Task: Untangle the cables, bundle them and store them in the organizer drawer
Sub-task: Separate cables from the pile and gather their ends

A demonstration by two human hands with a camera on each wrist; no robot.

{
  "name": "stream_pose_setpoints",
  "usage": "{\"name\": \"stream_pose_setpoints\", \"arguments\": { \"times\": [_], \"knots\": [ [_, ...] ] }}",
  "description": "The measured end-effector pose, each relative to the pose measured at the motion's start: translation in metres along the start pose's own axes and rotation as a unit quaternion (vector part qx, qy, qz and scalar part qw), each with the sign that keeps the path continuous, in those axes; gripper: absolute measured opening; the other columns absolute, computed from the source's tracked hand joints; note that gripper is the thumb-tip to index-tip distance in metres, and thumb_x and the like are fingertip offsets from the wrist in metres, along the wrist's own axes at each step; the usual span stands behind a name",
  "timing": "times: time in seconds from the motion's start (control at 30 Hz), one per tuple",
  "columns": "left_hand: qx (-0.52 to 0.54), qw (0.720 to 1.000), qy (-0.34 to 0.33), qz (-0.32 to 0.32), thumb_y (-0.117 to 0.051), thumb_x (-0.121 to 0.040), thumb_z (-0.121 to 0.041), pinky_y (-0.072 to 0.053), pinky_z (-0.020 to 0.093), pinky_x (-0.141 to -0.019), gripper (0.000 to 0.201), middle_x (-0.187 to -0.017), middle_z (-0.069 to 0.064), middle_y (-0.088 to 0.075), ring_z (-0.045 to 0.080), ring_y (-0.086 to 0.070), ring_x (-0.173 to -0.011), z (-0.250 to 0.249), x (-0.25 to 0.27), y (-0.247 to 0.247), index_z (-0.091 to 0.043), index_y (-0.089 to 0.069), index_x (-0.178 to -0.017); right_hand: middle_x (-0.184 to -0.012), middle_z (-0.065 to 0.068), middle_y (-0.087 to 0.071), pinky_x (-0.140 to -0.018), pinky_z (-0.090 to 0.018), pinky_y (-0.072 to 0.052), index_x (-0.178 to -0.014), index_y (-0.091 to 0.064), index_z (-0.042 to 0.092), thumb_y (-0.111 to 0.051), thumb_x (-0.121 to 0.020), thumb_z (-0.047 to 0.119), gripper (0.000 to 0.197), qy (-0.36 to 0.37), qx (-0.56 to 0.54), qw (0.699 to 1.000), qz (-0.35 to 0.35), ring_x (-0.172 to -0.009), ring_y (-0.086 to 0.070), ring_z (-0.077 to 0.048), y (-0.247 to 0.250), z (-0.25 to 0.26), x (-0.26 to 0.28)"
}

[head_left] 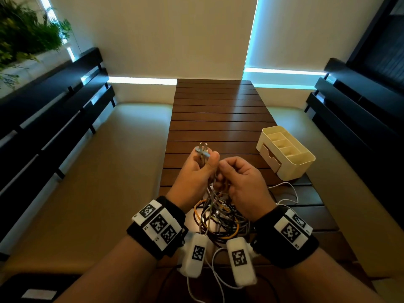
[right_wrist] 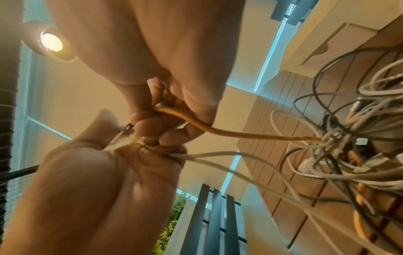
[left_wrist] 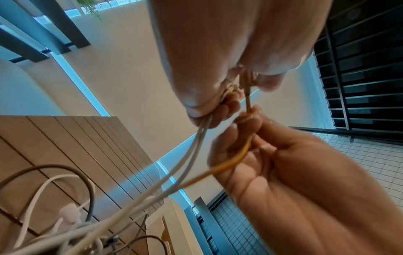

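In the head view, a tangle of grey, white and orange cables lies on the near end of the wooden slat table. Both hands are raised above it, close together. My left hand grips several grey cable ends, and metal connectors stick out above its fingers. My right hand is curled round an orange cable that runs down into the tangle. The grey strands hang from my left fist. The cream organizer stands at the right, its drawer closed.
Cushioned benches flank the table on both sides, with dark slatted backs. A white cable trails toward the organizer. Wrist-camera leads run across the near table edge. The far half of the table shows bare slats.
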State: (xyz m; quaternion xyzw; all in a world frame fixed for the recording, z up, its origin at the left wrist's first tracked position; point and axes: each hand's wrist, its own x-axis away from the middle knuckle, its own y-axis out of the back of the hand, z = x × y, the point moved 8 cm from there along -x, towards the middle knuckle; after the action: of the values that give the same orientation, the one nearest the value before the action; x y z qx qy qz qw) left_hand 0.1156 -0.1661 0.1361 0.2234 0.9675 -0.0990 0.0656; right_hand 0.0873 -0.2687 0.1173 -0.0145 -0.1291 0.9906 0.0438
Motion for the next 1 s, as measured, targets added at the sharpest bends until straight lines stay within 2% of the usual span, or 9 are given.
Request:
{"name": "stream_pose_setpoints", "arguments": {
  "times": [0.17, 0.27, 0.47, 0.57, 0.67, 0.73, 0.87, 0.93, 1.0],
  "knots": [
    [0.001, 0.999, 0.005, -0.045, -0.047, -0.090, -0.040, -0.043, 0.022, -0.048, 0.030, -0.053, -0.009, -0.050, 0.006, -0.047, -0.048, 0.005, -0.004, 0.000, -0.010, -0.049, -0.095, -0.067, -0.005, -0.060, -0.055, -0.022, -0.052, -0.094, -0.061, 0.002, -0.054, -0.097, 0.015, 0.015, 0.014, 0.006, 1.000, 0.005, -0.058, -0.059, -0.012, -0.008, 0.004, -0.002],
    [-0.032, 0.997, -0.015, -0.072, -0.047, -0.089, -0.041, -0.046, 0.019, -0.051, 0.028, -0.058, -0.009, -0.054, 0.001, -0.052, -0.052, 0.003, -0.004, 0.002, -0.013, -0.050, -0.092, -0.072, -0.004, -0.065, -0.060, -0.023, -0.054, -0.095, -0.064, 0.003, -0.054, -0.098, 0.018, 0.018, 0.039, 0.056, 0.998, 0.005, -0.064, -0.062, -0.012, -0.004, 0.005, -0.004],
    [-0.073, 0.992, -0.055, -0.092, -0.046, -0.088, -0.048, -0.039, 0.025, -0.050, 0.031, -0.063, -0.004, -0.043, 0.006, -0.043, -0.051, -0.014, -0.009, 0.004, -0.017, -0.048, -0.089, -0.077, -0.003, -0.066, -0.064, -0.024, -0.054, -0.098, -0.064, 0.007, -0.052, -0.098, 0.028, 0.025, 0.040, 0.142, 0.989, 0.023, -0.069, -0.065, -0.012, 0.011, -0.022, -0.001],
    [-0.046, 0.991, -0.061, -0.111, -0.042, -0.089, -0.053, -0.042, 0.028, -0.061, 0.036, -0.071, -0.002, -0.048, 0.011, -0.046, -0.063, -0.032, -0.012, 0.011, -0.018, -0.051, -0.088, -0.082, -0.005, -0.068, -0.080, -0.036, -0.054, -0.091, -0.064, 0.014, -0.045, -0.100, 0.048, 0.040, 0.015, 0.219, 0.975, 0.043, -0.082, -0.066, -0.020, 0.021, -0.056, 0.002],
    [0.040, 0.992, -0.060, -0.106, -0.042, -0.096, -0.053, -0.043, 0.035, -0.075, 0.034, -0.075, -0.008, -0.061, 0.021, -0.055, -0.083, -0.051, -0.016, 0.015, -0.022, -0.053, -0.086, -0.083, 0.002, -0.069, -0.083, -0.046, -0.051, -0.084, -0.062, 0.018, -0.044, -0.093, 0.061, 0.048, -0.016, 0.267, 0.962, 0.059, -0.081, -0.066, -0.009, 0.034, -0.082, -0.002],
    [0.081, 0.991, -0.057, -0.090, -0.042, -0.096, -0.049, -0.045, 0.035, -0.077, 0.033, -0.069, -0.006, -0.059, 0.021, -0.060, -0.082, -0.056, -0.018, 0.017, -0.019, -0.049, -0.086, -0.084, 0.003, -0.069, -0.087, -0.053, -0.051, -0.085, -0.063, 0.016, -0.043, -0.096, 0.055, 0.045, -0.015, 0.302, 0.952, 0.053, -0.083, -0.066, -0.011, 0.038, -0.078, -0.011],
    [0.141, 0.987, -0.038, -0.063, -0.047, -0.094, -0.043, -0.056, 0.036, -0.065, 0.029, -0.058, -0.006, -0.039, 0.013, -0.046, -0.054, -0.045, -0.018, 0.027, -0.016, -0.043, -0.083, -0.085, -0.006, -0.065, -0.079, -0.064, -0.053, -0.079, -0.058, 0.030, -0.046, -0.100, 0.046, 0.029, -0.001, 0.282, 0.959, -0.004, -0.080, -0.062, -0.033, 0.042, -0.037, -0.033],
    [0.097, 0.993, -0.005, -0.065, -0.049, -0.097, -0.039, -0.046, 0.028, -0.048, 0.030, -0.055, -0.007, -0.035, 0.011, -0.034, -0.047, -0.033, -0.017, 0.034, -0.018, -0.040, -0.078, -0.080, -0.006, -0.060, -0.072, -0.057, -0.055, -0.075, -0.057, 0.037, -0.048, -0.099, 0.044, 0.027, 0.045, 0.233, 0.971, -0.024, -0.074, -0.056, -0.029, 0.036, -0.004, -0.041],
    [0.001, 0.998, 0.001, -0.069, -0.052, -0.099, -0.036, -0.032, 0.021, -0.041, 0.033, -0.054, -0.008, -0.032, 0.009, -0.027, -0.043, -0.025, -0.017, 0.038, -0.019, -0.039, -0.074, -0.077, 0.000, -0.057, -0.067, -0.040, -0.049, -0.077, -0.059, 0.039, -0.053, -0.099, 0.035, 0.023, 0.111, 0.209, 0.971, -0.017, -0.072, -0.051, -0.021, 0.022, 0.028, -0.045]
  ]
}}
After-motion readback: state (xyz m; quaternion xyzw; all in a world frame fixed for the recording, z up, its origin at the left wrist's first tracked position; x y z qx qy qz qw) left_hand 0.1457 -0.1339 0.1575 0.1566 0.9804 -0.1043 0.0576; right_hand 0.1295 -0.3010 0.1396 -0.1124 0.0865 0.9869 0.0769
